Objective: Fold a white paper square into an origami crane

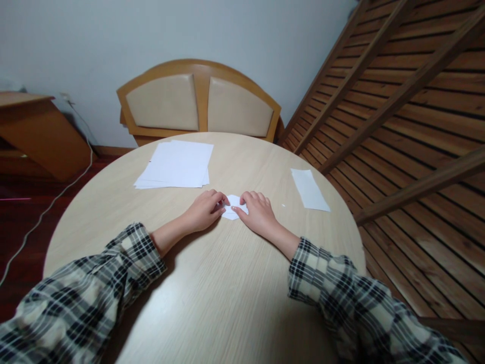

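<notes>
A small folded piece of white paper [232,214] lies flat on the round wooden table [212,283], between my two hands. My left hand [206,208] grips its left edge, thumb and fingers drawn together. On the opposite side, my right hand [257,211] has curled fingers over the right edge, with the thumb pressing near the middle of the paper. Fingers cover both side corners, so the exact folds there are hidden.
Several white sheets [178,164] are stacked loosely at the table's back left. A torn white paper strip [310,189] lies on the right, with a tiny paper scrap [283,205] nearby. Behind the table stands a padded headboard [203,101]; wooden slats [409,126] rise at right.
</notes>
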The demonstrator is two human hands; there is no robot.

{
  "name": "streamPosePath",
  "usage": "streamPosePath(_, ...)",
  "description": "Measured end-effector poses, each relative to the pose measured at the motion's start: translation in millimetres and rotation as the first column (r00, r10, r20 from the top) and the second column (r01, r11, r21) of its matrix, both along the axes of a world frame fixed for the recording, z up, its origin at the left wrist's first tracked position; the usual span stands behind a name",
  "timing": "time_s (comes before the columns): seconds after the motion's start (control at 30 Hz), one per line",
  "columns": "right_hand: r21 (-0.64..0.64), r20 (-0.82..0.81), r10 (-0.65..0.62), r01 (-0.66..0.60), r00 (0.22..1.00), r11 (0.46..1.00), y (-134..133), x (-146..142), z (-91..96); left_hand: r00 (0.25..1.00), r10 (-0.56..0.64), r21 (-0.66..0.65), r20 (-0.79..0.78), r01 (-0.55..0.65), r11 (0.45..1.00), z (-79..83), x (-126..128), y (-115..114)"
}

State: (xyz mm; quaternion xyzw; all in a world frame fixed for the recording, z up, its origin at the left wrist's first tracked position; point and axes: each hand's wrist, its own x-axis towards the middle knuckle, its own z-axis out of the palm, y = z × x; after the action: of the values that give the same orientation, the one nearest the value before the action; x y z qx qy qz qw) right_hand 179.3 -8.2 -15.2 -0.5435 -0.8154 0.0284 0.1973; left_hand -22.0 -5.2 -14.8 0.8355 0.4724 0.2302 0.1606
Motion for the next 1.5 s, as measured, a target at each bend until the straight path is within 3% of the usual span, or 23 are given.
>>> streamPosePath(0.17, 0.012, 0.005, 0.033, -0.033, 0.999, 0.999, 1, 5, -2.2, 0.995, -0.103, 0.036, -0.002, 0.103, 0.994, 3.1, -12, 0)
streamPosePath(0.4, -0.006, -0.013, 0.073, -0.073, 0.997, 0.997, 4, 13, -3.8, 0.993, -0.119, 0.031, 0.007, 0.119, 0.992, 5.2, -18, -1)
streamPosePath(0.53, -0.018, -0.078, 0.165, -0.167, 0.983, 0.986, 5, 18, 0.0, 0.990, -0.141, 0.094, -0.002, 0.141, 0.986, 4.5, -18, -3)
streamPosePath(0.63, 0.024, -0.081, 0.247, -0.246, 0.966, 0.969, 7, 22, 3.2, 0.980, -0.174, 0.205, -0.097, 0.191, 0.960, 6.2, -15, -8)
streamPosePath(0.77, 0.059, 0.004, 0.329, -0.329, 0.944, 0.943, 10, 24, 6.0, 0.957, -0.121, 0.341, -0.265, 0.210, 0.916, 13.7, -10, -15)
streamPosePath(0.9, -0.002, 0.031, 0.362, -0.362, 0.932, 0.932, 12, 26, 7.3, 0.930, -0.090, 0.349, -0.355, 0.221, 0.910, 20.2, -8, -19)
streamPosePath(1.07, -0.014, 0.005, 0.378, -0.378, 0.926, 0.926, 17, 28, 7.2, 0.901, -0.058, 0.285, -0.430, 0.196, 0.938, 23.4, 0, -26)
streamPosePath(1.23, -0.037, -0.013, 0.378, -0.378, 0.926, 0.925, 17, 30, 11.9, 0.871, 0.076, 0.281, -0.486, 0.073, 0.957, 26.3, 15, -39)
streamPosePath(1.37, -0.049, 0.018, 0.303, -0.302, 0.953, 0.952, 10, 30, 21.4, 0.876, 0.127, 0.276, -0.465, 0.007, 0.961, 24.6, 21, -45)
streamPosePath(1.5, -0.040, 0.036, 0.315, -0.314, 0.948, 0.949, 5, 30, 24.5, 0.901, 0.108, 0.247, -0.419, -0.001, 0.969, 20.1, 21, -44)
